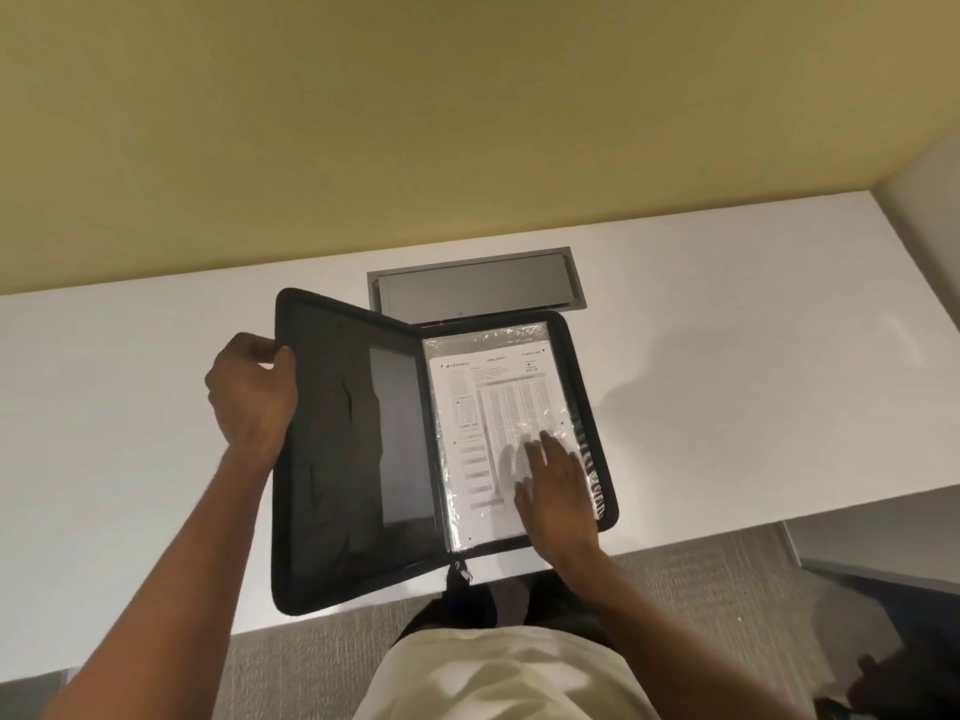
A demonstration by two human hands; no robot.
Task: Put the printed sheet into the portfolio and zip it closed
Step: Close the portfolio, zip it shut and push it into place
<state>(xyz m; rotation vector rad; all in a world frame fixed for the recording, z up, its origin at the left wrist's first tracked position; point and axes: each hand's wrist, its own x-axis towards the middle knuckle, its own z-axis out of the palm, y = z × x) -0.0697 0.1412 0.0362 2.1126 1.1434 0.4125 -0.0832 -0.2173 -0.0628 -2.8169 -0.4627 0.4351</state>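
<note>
Head view showed the portfolio [353, 459] lying open on the white desk [130, 407], its near corner hanging past the desk's edge. The printed sheet [483, 407] sat in the right half, in crinkled clear plastic [488, 335]. The right hand [556, 480] lay flat on it, fingers straight, holding nothing. The left hand [254, 392] gripped the outer edge of the raised left cover, fingers curled over it. If that cover swung shut before the right hand cleared, the sheet could drag or crease. Loose plastic at the edges might snag the zip, whose pull [462, 571] hung by the spine. A hard tug could slide the overhanging portfolio off.
</note>
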